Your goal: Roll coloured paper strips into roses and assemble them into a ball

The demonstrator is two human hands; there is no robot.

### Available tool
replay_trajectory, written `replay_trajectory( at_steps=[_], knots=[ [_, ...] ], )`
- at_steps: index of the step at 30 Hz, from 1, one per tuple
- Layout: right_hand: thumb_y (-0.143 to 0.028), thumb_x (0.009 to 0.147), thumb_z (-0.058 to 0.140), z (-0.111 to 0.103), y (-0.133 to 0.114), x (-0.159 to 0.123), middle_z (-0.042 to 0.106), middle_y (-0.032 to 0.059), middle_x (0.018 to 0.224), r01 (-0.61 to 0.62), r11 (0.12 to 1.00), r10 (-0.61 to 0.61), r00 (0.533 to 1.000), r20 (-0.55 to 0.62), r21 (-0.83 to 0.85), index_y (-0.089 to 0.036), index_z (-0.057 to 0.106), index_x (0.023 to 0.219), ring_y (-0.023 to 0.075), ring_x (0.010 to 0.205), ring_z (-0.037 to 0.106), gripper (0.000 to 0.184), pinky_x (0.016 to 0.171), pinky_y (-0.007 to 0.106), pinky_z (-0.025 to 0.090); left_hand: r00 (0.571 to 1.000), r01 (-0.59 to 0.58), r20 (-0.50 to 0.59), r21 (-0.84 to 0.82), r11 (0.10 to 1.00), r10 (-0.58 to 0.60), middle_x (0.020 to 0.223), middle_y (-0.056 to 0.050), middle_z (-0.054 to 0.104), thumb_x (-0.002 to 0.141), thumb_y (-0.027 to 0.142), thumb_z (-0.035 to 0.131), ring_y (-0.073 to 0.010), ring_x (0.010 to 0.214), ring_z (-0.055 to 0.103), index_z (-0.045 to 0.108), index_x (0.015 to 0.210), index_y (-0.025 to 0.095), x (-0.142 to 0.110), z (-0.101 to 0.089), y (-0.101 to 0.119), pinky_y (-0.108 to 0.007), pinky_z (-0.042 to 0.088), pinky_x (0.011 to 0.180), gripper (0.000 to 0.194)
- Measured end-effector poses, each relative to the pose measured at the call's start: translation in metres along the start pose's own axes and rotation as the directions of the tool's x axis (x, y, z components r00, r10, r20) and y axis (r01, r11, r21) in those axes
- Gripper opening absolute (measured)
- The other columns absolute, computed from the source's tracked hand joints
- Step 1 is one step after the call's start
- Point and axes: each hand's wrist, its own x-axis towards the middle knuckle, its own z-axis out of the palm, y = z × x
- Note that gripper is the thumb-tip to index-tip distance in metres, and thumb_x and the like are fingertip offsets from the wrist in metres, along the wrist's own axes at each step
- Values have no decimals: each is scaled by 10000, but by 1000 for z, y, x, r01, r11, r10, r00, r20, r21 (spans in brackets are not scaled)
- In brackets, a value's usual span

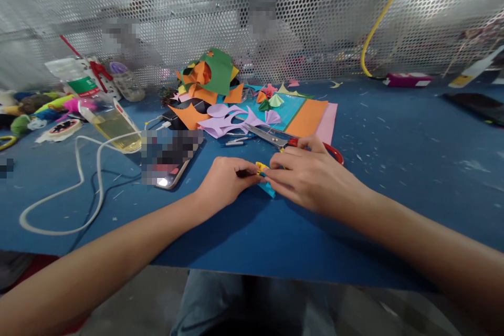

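Between my two hands is a small folded paper piece, with a yellow part on top and a light blue part below. My left hand pinches it from the left with thumb and forefinger. From the right, the fingers of my right hand close on the same piece, hiding part of it. Just beyond my right hand lie scissors with red handles, partly covered by that hand. A pen rests left of the blades.
Purple paper offcuts, small folded paper shapes and coloured sheets lie behind the hands. On the left are a phone, a white cable and a cup of yellowish liquid. A perforated metal screen closes off the back.
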Motion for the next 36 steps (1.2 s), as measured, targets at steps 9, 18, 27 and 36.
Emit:
replay_trajectory(
  at_steps=[9, 18, 27, 36],
  knots=[
    [-260, 917, 457, 9, 4, 1, 661, 36, 840, -126, 979, 131, 991, -24, 163, -193, 665, 829, 160, 712, 535, 236, 763, 345, 264, 992, -122, -21, 13, 992, 122, 807, -26, 735, 781, 153, 643, -142, 722, 661, 728, 757, 199, -2, 0, 4, -233, 492, 683, 99],
    [-222, 940, 405, 10, 3, 2, 620, 37, 803, -41, 978, 37, 999, 26, 203, -184, 655, 788, 161, 693, 495, 296, 737, 350, 234, 986, -162, -27, 35, 986, 163, 711, -8, 712, 698, 167, 743, -117, 639, 628, 706, 709, 167, -1, 3, 1, -206, 467, 624, 39],
    [-299, 848, 565, -6, 8, 8, 623, 38, 865, -323, 678, 487, 870, -74, 660, -211, 650, 826, 185, 806, 567, 124, 762, 354, 369, 928, -263, -281, -30, 964, 244, 704, -3, 690, 731, 251, 728, -99, 631, 611, 663, 689, 159, -1, -3, 11, -189, 488, 592, 121],
    [-467, 785, 612, -1, 4, 13, 612, 75, 1161, -367, -201, 334, 846, 416, 908, -229, 548, 1214, 194, 889, 637, 495, 821, 375, 504, 657, -537, -573, 99, 838, 489, 792, -16, 665, 704, 211, 757, -99, 685, 624, 662, 780, 181, -2, -11, 7, -145, 500, 473, 125]
  ],
)
